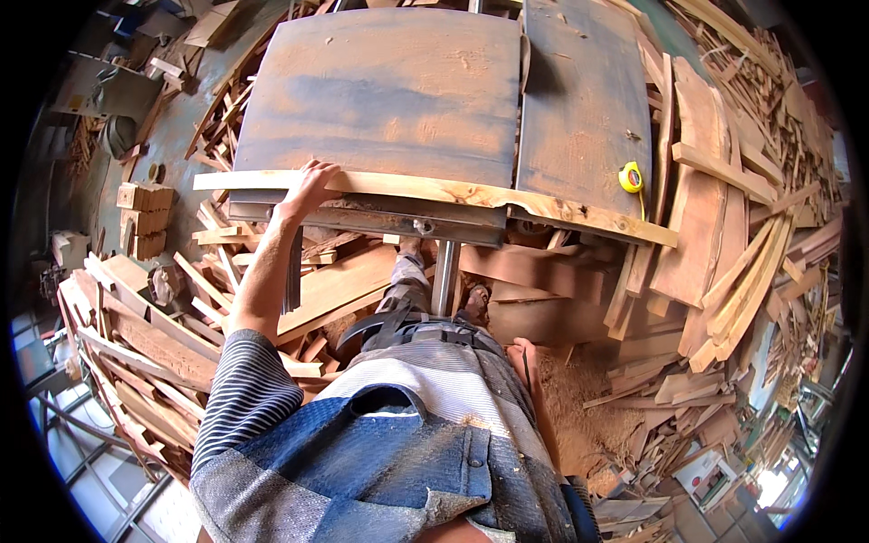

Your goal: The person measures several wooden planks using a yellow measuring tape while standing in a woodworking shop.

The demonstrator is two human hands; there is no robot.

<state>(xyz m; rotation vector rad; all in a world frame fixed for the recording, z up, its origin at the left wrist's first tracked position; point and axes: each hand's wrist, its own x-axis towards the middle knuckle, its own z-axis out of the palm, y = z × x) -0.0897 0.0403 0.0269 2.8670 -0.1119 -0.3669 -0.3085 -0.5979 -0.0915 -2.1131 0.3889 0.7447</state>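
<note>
Positioning step: left hand [306, 188], fingers curled over the near edge, steadies the long pale live-edge wooden plank [434, 192] lying across the rusty steel saw table [389, 90]. Right hand [525, 355] hangs at 5 o'clock by the hip, finger state unclear. Yellow tape measure [631, 177] sits at 2 o'clock. Next calls for a two-handed grip, I judge.

1 long plank [471, 193], 1 yellow tape measure [631, 177], 2 metal table plates [389, 90], 2 hands [310, 185], offcuts [742, 271] too many to count.
</note>
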